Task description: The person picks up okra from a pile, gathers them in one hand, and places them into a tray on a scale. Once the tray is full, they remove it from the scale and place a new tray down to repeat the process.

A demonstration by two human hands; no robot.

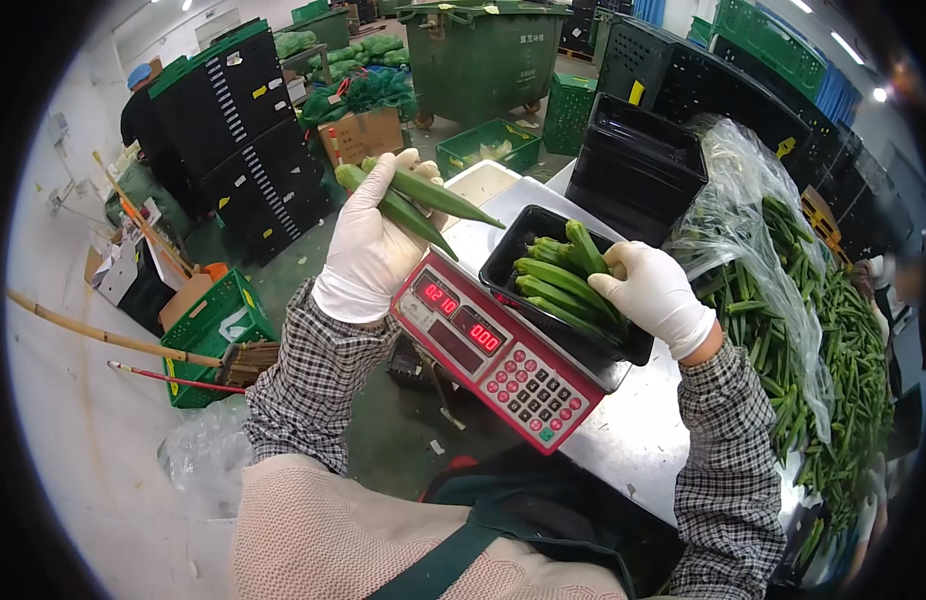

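Observation:
White gloves cover both hands. My left hand [368, 235] is closed around a few okra pods [423, 192], held above and left of a red scale [498, 355] whose display shows 0.210 and 000. On the scale rests a black tray [503, 265] with several green okra pods [558, 280] lying side by side. My right hand [658, 295] reaches over the tray's right side, thumb and fingers pinched on an okra pod in it.
Loose okra [843, 400] under clear plastic [773, 300] is heaped on the right of the metal table [633, 430]. Stacked black trays [638, 165] stand behind. Crates [243, 150], a green bin [483, 65] and a person [143, 110] are farther back.

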